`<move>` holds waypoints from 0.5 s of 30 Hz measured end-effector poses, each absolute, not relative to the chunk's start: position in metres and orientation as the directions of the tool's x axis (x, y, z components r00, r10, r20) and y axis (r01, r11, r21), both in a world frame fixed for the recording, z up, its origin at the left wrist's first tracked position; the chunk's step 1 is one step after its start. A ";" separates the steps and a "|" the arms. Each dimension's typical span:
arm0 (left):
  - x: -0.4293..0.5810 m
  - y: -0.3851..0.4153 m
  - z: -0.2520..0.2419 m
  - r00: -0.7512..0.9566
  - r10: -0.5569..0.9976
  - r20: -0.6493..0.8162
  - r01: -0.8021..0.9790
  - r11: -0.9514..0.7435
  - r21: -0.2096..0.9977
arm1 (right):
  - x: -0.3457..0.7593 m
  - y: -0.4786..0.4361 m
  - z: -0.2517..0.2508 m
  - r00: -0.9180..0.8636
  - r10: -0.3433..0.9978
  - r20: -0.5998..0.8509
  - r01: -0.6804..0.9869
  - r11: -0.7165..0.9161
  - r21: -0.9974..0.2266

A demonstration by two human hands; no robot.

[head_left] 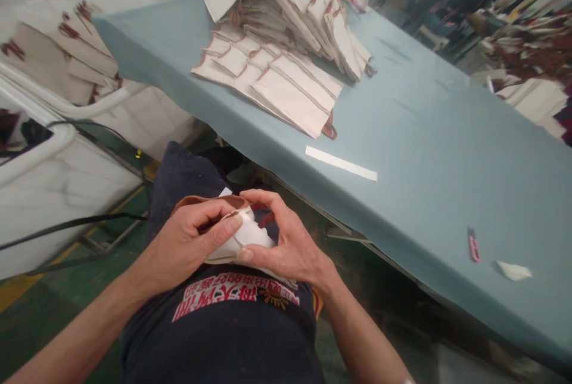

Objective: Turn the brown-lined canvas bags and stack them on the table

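Observation:
Against my lap I hold a cream fabric piece (252,235) with brown trim, apparently a sewn pouch or bag like those stacked on the table. My left hand (196,232) pinches its edge near the brown band, thumb on top. On the other side my right hand (286,241) grips the same fabric between thumb and fingers. The cloth is bunched, and its underside is hidden by my hands. A small white tag (226,192) sticks up behind the brown band.
A blue-green table (424,163) carries stacked cream pocketed pieces (290,86), a white strip (342,163), pink-handled snips (473,247) and a pale scrap (513,271). White bins (134,98) stand to the left, one with similar pieces (58,62). A black cable (75,229) runs beside them.

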State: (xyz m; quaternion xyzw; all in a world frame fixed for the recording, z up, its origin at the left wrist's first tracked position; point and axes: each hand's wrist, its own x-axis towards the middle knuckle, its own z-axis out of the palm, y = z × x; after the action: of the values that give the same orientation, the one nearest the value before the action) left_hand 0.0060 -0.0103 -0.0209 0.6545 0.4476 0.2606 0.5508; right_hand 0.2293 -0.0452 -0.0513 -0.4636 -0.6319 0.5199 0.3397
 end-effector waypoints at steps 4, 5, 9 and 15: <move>0.007 -0.009 -0.022 0.442 0.891 -0.107 0.306 -0.037 0.951 | 0.225 -0.047 -0.051 -0.339 0.938 -0.079 0.234 0.002 -0.972; 0.006 -0.010 -0.022 0.440 0.891 -0.107 0.310 -0.039 0.950 | 0.223 -0.047 -0.051 -0.339 0.936 -0.090 0.241 -0.006 -0.971; 0.005 -0.011 -0.022 0.439 0.893 -0.103 0.287 -0.031 0.957 | 0.217 -0.047 -0.048 -0.345 0.926 -0.153 0.326 -0.035 -0.945; 0.000 -0.015 -0.030 0.418 0.901 -0.119 0.312 -0.020 0.950 | 0.208 -0.049 -0.050 -0.370 0.906 -0.204 0.421 -0.032 -0.907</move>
State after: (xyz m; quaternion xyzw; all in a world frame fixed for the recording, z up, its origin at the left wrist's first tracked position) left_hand -0.0005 -0.0149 -0.0300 0.6570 0.4617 0.2795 0.5264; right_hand 0.2081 -0.0485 -0.0496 -0.5078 -0.6533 0.5083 0.2387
